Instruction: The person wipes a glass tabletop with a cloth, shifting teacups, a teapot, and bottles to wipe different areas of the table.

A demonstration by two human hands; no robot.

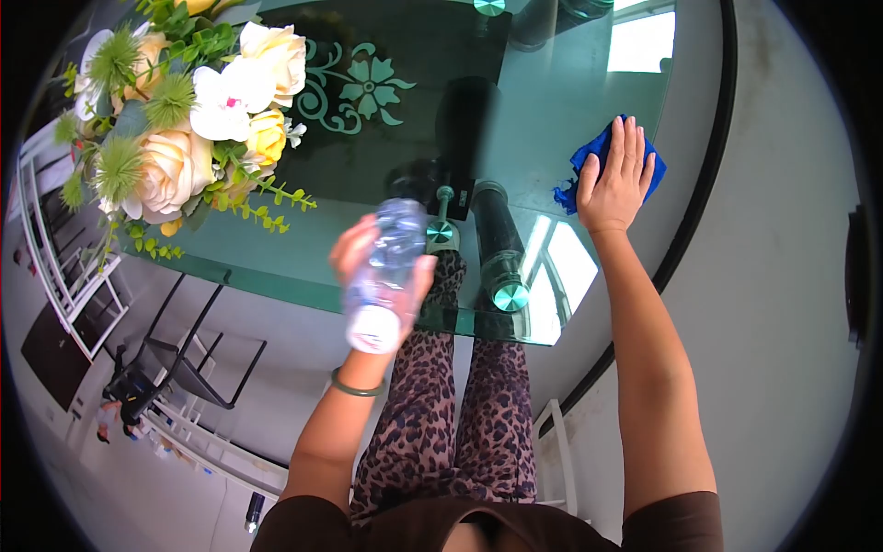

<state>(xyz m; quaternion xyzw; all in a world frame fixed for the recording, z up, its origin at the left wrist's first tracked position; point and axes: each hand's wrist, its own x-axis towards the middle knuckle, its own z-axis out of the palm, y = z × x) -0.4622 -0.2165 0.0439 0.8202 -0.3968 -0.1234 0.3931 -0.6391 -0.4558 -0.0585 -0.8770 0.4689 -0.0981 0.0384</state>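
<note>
My left hand is wrapped round a clear plastic bottle with a white cap. The bottle is tilted, its cap end toward me, and is a little blurred; it is over the near part of the glass table. On the right side of the glass, my right hand lies flat with its fingers stretched out, pressing on a blue cloth. The cloth is crumpled, and its edges show on both sides of the hand.
A bunch of artificial flowers stands at the table's left. Metal-capped legs show through the glass. A wall runs along the right side. At the lower left are a black chair and a white railing.
</note>
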